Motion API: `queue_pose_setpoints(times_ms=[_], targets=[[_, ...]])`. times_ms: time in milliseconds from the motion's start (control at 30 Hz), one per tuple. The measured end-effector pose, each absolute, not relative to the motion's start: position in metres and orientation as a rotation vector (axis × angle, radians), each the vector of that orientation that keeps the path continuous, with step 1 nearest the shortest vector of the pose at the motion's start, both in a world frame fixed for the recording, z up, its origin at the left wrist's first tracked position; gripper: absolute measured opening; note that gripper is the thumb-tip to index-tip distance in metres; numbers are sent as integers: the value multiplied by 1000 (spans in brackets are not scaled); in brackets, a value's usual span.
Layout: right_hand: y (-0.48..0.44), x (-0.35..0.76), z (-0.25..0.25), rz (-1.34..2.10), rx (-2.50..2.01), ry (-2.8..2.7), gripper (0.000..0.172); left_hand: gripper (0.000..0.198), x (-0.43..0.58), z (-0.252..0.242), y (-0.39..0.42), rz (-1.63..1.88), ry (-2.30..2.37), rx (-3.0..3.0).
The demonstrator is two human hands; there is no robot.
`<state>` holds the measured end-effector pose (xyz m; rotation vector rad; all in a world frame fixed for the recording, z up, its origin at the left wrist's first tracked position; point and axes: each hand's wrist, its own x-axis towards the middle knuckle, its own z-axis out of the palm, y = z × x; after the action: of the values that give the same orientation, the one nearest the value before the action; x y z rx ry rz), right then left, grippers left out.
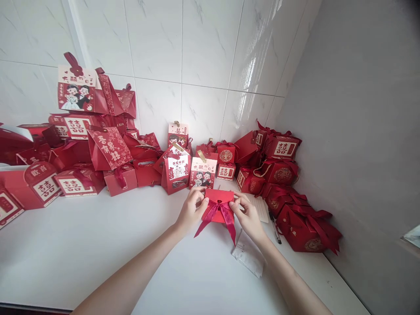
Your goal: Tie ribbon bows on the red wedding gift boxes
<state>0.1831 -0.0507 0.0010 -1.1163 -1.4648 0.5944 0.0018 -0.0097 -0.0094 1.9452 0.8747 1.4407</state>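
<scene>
Clock laid flat on the white counter (98, 245), 12 pointing away from me at the tiled wall (197, 52).

- Small red box (219, 202) sits dead centre on the counter, front face towards me, between both hands.
- Dark red ribbon (219, 209) is knotted on the front. Its two tails trail to 6, the right one longer.
- Left hand (190, 210) comes in from 8, thumb and fingertips pinching the box's upper left corner.
- Right hand (249, 214) comes in from 4, pinching the upper right corner the same way.
- I can't tell whether the top flap is fully seated, because my fingers cover the edge.

Handling, my judgement:
- The card is thin, so press evenly from both corners or the lid line will skew.
- Stay on the fingertips, clear of the knot, so the bow isn't crushed.
- Leave the tails free rather than trapped under the base.

Around it:
- Lined sheet (259, 206) and pen (274, 229) lie at 3, just beside my right hand.
- Folded white paper (248, 256) lies at 5.
- Heap of red gift boxes (82, 144) stands at 10, stacked against the wall.
- Bowed boxes (288, 183) sit at 2, in the corner.
- Two printed boxes (190, 173) stand at 12, near the small one.
</scene>
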Motion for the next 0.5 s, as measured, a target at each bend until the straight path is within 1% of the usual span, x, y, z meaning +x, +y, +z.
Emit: queue_pose_setpoints(times_ms=[300,433,500], targets=[[-50,184,0,586,-1128,-1471,39,19,2,-9,-9,1454,911,1986],[-51,184,1,607,-1109,-1462,39,21,1,-9,-9,1440,892,1933],[-52,185,0,654,-1081,-1455,34,22,1,-8,-9,1443,884,1918]])
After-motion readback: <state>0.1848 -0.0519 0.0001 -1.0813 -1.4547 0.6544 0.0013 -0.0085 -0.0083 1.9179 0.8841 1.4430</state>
